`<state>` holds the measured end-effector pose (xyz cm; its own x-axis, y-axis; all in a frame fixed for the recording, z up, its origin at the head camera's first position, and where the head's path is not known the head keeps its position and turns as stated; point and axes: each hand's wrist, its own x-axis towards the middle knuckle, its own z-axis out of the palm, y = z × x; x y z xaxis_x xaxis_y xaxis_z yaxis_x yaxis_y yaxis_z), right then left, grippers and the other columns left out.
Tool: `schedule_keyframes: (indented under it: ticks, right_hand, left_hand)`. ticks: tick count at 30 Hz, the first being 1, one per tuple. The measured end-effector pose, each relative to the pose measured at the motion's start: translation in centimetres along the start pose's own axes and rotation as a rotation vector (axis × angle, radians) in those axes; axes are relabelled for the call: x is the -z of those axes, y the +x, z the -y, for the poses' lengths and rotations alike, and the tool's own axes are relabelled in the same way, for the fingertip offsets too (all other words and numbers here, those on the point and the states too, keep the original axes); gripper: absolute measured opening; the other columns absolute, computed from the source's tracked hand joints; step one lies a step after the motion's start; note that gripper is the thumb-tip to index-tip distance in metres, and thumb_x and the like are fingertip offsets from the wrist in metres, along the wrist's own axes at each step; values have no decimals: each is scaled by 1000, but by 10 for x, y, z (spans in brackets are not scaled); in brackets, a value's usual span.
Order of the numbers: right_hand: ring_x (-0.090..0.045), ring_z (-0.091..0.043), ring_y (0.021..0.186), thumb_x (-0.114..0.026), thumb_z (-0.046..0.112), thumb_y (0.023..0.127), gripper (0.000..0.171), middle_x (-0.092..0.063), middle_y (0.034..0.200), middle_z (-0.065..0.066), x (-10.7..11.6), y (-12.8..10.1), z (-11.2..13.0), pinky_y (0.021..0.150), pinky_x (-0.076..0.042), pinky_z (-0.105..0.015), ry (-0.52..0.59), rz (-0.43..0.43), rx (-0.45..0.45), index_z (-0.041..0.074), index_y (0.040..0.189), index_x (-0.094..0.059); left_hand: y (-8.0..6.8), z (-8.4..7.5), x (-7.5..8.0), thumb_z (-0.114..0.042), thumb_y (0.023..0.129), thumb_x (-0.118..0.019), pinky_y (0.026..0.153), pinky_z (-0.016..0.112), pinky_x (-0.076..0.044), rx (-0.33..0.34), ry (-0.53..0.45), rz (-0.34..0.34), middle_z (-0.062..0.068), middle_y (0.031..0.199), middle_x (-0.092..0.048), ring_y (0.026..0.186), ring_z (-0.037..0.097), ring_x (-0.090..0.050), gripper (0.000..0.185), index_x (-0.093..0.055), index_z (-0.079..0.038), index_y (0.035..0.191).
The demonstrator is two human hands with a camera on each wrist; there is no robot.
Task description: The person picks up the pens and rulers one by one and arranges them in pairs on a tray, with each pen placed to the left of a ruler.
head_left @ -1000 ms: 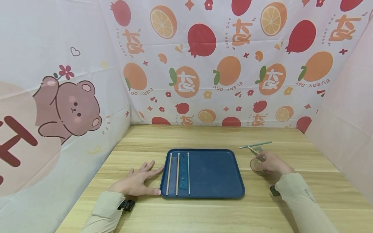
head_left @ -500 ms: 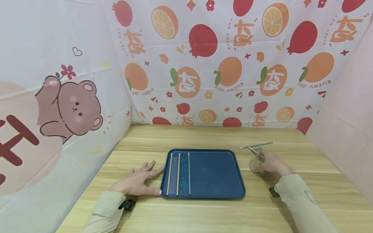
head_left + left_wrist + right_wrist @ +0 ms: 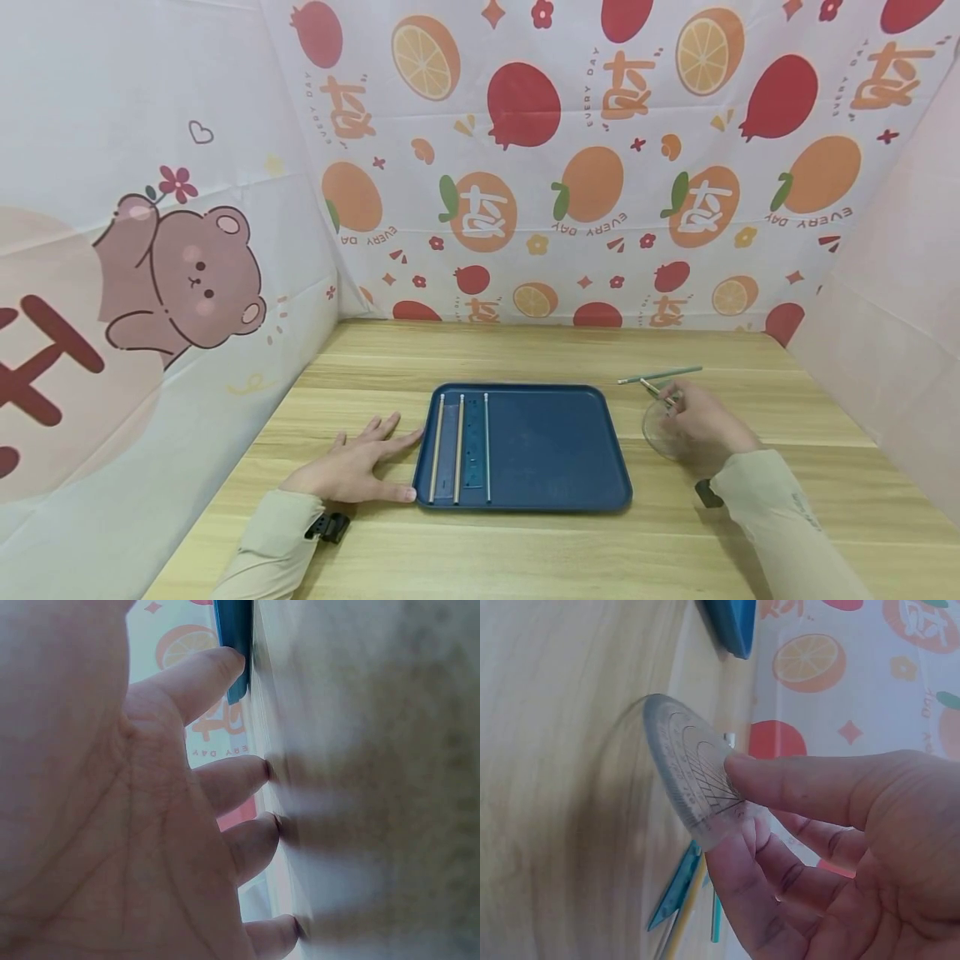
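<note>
**Protractor pinched at the tray's right; tray steadied at its left**

At the left, the left hand is laid flat on the wooden table, fingers straight and slightly spread; in the left wrist view the thumb tip is seen touching the edge of the blue tray while the other fingertips press on the wood. The blue tray is set in the middle of the table. In its left part a clear ruler is laid lengthwise, and three thin pale sticks are laid parallel to it, two to its left and one to its right; the right part of the tray is left bare. To the right of the tray, well apart from it, a transparent protractor is pinched by the right hand; in the right wrist view the protractor is held between thumb and forefinger, tilted up off the wood at its gripped edge. Just beyond the hand, a green pencil and further thin items are left on the table. The step in hand is judged to be the lifting of the protractor. The next move is judged to call for a firm pinch on the thin, slippery plate, a carry leftward over the tray rim, and a flat release on the bare part.
</note>
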<state>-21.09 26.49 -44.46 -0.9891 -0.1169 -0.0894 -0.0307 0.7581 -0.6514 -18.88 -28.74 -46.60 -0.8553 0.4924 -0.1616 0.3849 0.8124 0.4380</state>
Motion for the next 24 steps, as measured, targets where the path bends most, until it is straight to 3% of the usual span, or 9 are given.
schedule_keyframes:
  ticks: [6, 12, 24]
  right_hand:
    - [-65, -20, 73, -63, -6, 97, 39, -69, 95, -18, 2, -1, 6, 63, -59, -32, 42, -4, -3, -12, 134, -54]
    - [-66, -17, 74, -64, -7, 96, 41, -66, 90, -13, 1, 1, 11, 68, -65, -35, 101, -9, -21, -14, 135, -53]
    - [-68, -17, 79, -66, -2, 97, 42, -64, 91, -11, 2, 2, 19, 72, -66, -34, 108, -21, -22, -13, 136, -53]
  left_hand:
    - [1, 0, 0, -67, 88, -79, 113, 93, -4, -1, -4, -1, 26, 178, -16, 163, 57, -12, 96, -40, -30, 167]
    - [0, 0, 0, -67, 88, -79, 113, 93, -5, -3, -1, -1, 26, 178, -16, 163, 57, -12, 96, -41, -29, 167]
    - [0, -1, 1, -67, 88, -79, 113, 93, -4, -3, 1, -1, 26, 178, -16, 163, 57, -12, 96, -41, -29, 167]
